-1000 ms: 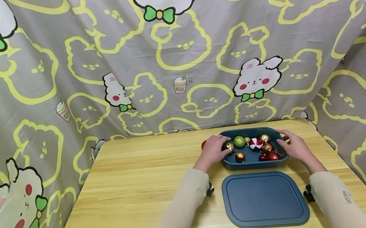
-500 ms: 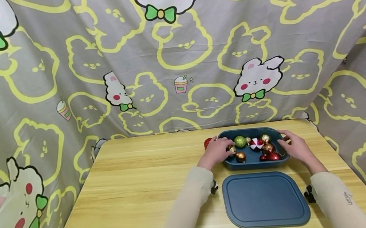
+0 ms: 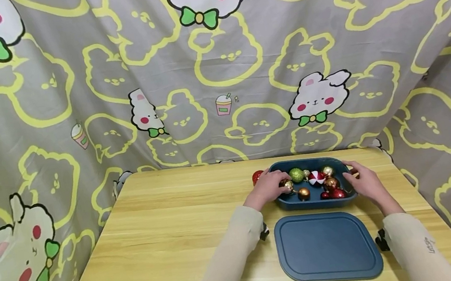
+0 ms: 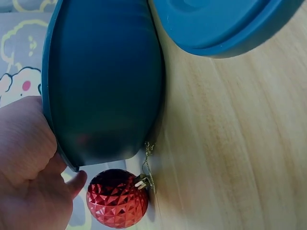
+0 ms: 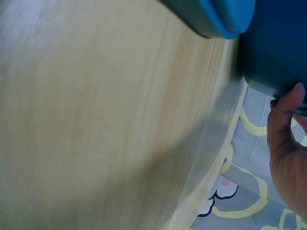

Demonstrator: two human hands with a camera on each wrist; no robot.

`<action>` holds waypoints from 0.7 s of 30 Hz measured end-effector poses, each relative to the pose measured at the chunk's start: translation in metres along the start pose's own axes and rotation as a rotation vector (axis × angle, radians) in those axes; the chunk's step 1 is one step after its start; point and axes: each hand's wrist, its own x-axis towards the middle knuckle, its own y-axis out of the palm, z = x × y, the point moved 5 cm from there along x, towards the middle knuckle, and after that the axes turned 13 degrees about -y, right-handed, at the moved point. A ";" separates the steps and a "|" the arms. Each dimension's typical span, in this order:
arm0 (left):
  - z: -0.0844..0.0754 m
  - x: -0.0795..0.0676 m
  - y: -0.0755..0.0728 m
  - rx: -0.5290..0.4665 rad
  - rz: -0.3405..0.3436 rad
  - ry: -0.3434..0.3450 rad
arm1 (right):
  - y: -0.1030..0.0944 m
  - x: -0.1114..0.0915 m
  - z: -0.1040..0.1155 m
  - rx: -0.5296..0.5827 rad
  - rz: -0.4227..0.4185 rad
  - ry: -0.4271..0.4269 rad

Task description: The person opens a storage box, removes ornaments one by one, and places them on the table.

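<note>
A dark blue rectangular box [image 3: 318, 203] at the table's far right contains several Christmas baubles. My left hand [image 3: 268, 186] reaches over the box's left end, its fingers and thumb around a gold bauble [image 3: 287, 185] just inside. At the other end, my right hand [image 3: 366, 182] grips the rim, with a finger against the outer wall in the right wrist view. Outside, beyond the left hand, lies a red faceted bauble [image 4: 117, 199] with a gold string. Inside are a glittery green bauble [image 3: 297, 175], a copper bauble [image 3: 304, 193] and a red-and-white swirled bauble [image 3: 316, 177].
A flat dark blue lid [image 3: 328, 246] lies on the wooden table [image 3: 158, 247], in front of the box and between the forearms. A patterned grey curtain [image 3: 180, 69] hangs behind the table and along both sides.
My left hand has moved slightly right and closed around the gold bauble, uncovering more of the red bauble outside. The copper bauble has shifted right. My right hand stays at the rim.
</note>
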 end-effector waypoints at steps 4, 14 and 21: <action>0.001 0.001 0.001 -0.015 -0.029 0.004 | 0.000 0.000 0.000 0.000 0.002 0.002; 0.001 0.001 0.000 -0.050 -0.075 0.024 | -0.001 0.001 -0.001 0.007 0.003 0.015; -0.002 -0.005 -0.009 -0.120 -0.137 0.068 | 0.000 0.001 0.000 -0.002 0.003 0.009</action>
